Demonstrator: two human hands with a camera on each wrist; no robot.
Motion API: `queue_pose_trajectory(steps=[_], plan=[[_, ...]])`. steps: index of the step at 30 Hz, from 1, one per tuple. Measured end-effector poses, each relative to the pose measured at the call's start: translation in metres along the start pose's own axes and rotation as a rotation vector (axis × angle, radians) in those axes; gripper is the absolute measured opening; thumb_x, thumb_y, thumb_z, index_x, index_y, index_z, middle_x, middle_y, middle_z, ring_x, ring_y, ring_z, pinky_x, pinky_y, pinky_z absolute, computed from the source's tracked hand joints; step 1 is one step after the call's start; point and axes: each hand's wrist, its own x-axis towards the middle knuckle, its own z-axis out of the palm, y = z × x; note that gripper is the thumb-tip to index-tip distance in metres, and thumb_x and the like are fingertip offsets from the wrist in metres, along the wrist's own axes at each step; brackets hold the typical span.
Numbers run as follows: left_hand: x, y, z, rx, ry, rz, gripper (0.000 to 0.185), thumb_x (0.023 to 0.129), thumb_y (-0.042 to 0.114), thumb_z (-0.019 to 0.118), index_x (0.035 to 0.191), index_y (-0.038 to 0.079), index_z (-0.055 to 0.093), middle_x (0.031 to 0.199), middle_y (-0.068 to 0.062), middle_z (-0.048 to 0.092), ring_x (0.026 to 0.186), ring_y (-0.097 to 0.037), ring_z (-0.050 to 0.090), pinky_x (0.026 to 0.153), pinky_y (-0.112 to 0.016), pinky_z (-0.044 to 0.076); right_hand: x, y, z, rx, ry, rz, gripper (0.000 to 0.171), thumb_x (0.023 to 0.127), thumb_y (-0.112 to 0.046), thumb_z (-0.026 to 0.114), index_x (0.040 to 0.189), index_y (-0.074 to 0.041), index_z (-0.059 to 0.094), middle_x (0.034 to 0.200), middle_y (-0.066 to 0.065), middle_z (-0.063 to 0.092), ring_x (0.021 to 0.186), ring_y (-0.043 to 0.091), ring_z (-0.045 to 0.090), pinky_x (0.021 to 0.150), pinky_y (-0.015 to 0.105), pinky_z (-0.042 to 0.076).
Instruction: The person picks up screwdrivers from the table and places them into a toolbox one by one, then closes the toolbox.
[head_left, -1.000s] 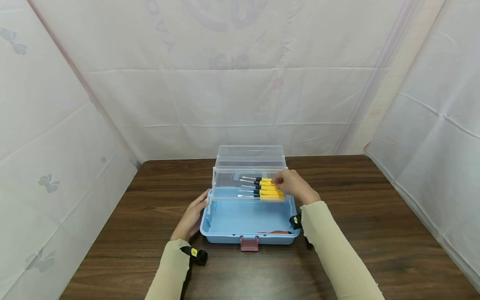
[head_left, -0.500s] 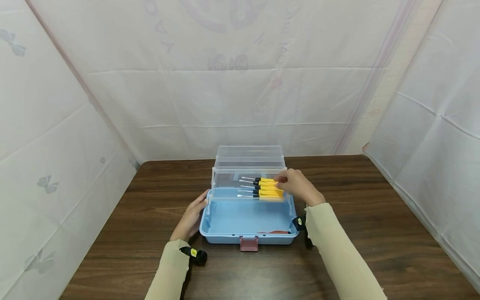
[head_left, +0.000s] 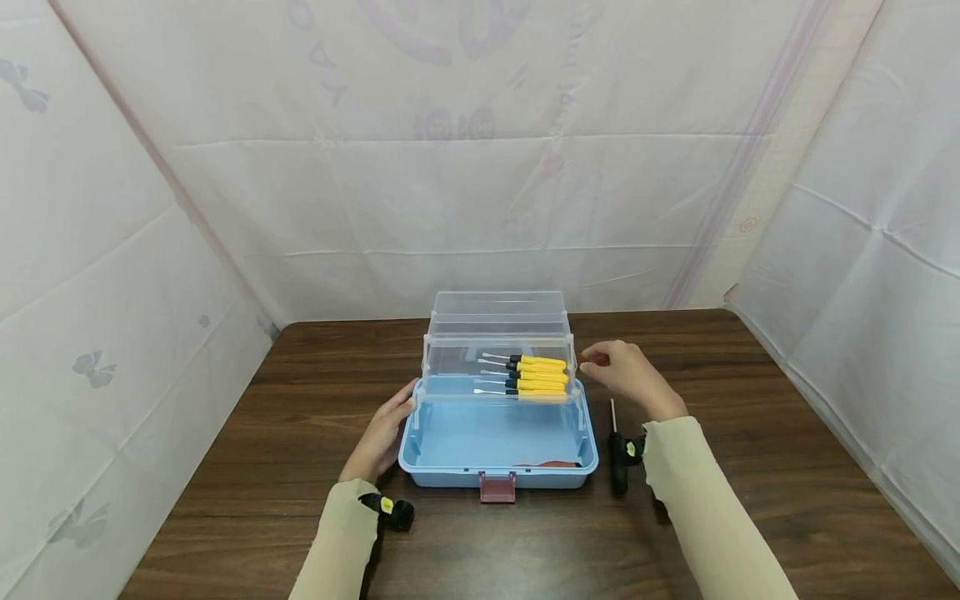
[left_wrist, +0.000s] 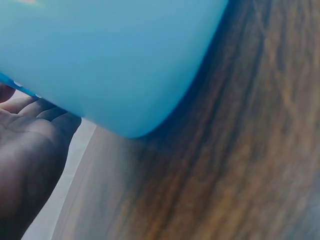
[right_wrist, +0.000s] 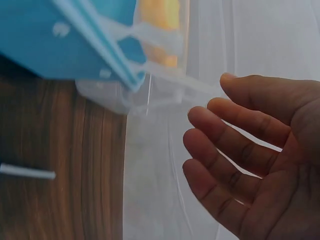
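A light blue toolbox (head_left: pixel 495 479) stands with its clear lid raised. In its clear upper tray lie several slotted screwdrivers (head_left: pixel 542 377) with yellow and black handles, side by side, tips to the left. My left hand (head_left: pixel 381 437) grips the box's left side near the back; in the left wrist view, the blue wall (left_wrist: pixel 115 65) hides part of its fingers. Just right of the tray, my right hand (head_left: pixel 630 377) is in the air. In the right wrist view its fingers (right_wrist: pixel 225 172) are loosely bent, apart, and hold nothing.
A black-handled screwdriver (head_left: pixel 617 458) lies on the brown wooden table (head_left: pixel 300 417), right of the box, beneath the right wrist. A thin red item (head_left: pixel 555 464) lies inside the box along its front wall. The front latch (head_left: pixel 497 488) hangs down. Pale sheets (head_left: pixel 480 192) enclose the table.
My right hand has let go of the yellow screwdrivers in the tray and moved right, off the box. The black screwdriver on the table has come into sight. The left hand has stayed put.
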Motion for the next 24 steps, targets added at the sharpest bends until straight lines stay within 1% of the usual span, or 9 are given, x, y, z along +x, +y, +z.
queue_pose_trajectory(steps=[2, 6, 16, 20, 24], plan=[[0.0, 0.0, 0.0, -0.001, 0.002, 0.001, 0.052, 0.104, 0.019, 0.032, 0.154, 0.014, 0.02, 0.162, -0.011, 0.012, 0.149, -0.032, 0.011, 0.117, -0.053, 0.017, -0.003, 0.005, -0.003, -0.004, 0.004, 0.013, 0.038, 0.096, -0.02, 0.057, 0.125, 0.004, 0.059, 0.117, 0.023, 0.063, 0.099, 0.03, 0.062, 0.084, 0.045, 0.054], [0.0, 0.001, 0.0, 0.0, 0.0, -0.005, 0.052, 0.104, 0.02, 0.031, 0.154, 0.014, 0.02, 0.162, -0.011, 0.011, 0.149, -0.033, 0.011, 0.117, -0.053, 0.017, -0.01, 0.015, -0.007, -0.009, 0.002, 0.033, 0.041, 0.096, -0.022, 0.056, 0.126, 0.006, 0.058, 0.12, 0.025, 0.062, 0.104, 0.035, 0.062, 0.087, 0.049, 0.053], [0.0, 0.0, 0.0, 0.005, 0.002, -0.012, 0.052, 0.104, 0.02, 0.032, 0.154, 0.013, 0.02, 0.162, -0.012, 0.011, 0.149, -0.034, 0.011, 0.117, -0.054, 0.017, -0.036, 0.041, -0.014, -0.028, -0.05, 0.108, 0.046, 0.097, -0.028, 0.054, 0.125, 0.009, 0.056, 0.12, 0.029, 0.06, 0.106, 0.04, 0.061, 0.084, 0.051, 0.053], [0.0, 0.0, 0.001, 0.004, 0.009, -0.009, 0.052, 0.104, 0.021, 0.032, 0.154, 0.013, 0.021, 0.162, -0.012, 0.012, 0.148, -0.033, 0.012, 0.116, -0.054, 0.018, -0.048, 0.054, -0.015, -0.04, -0.056, 0.121, 0.048, 0.097, -0.029, 0.054, 0.125, 0.01, 0.055, 0.119, 0.029, 0.06, 0.106, 0.04, 0.061, 0.085, 0.052, 0.052], [0.0, 0.0, 0.001, 0.002, 0.011, -0.004, 0.051, 0.104, 0.02, 0.032, 0.154, 0.014, 0.021, 0.162, -0.012, 0.013, 0.148, -0.033, 0.013, 0.116, -0.054, 0.019, -0.055, 0.065, -0.016, -0.04, -0.058, 0.129, 0.048, 0.097, -0.03, 0.054, 0.123, 0.011, 0.056, 0.116, 0.028, 0.062, 0.103, 0.039, 0.062, 0.082, 0.051, 0.053]])
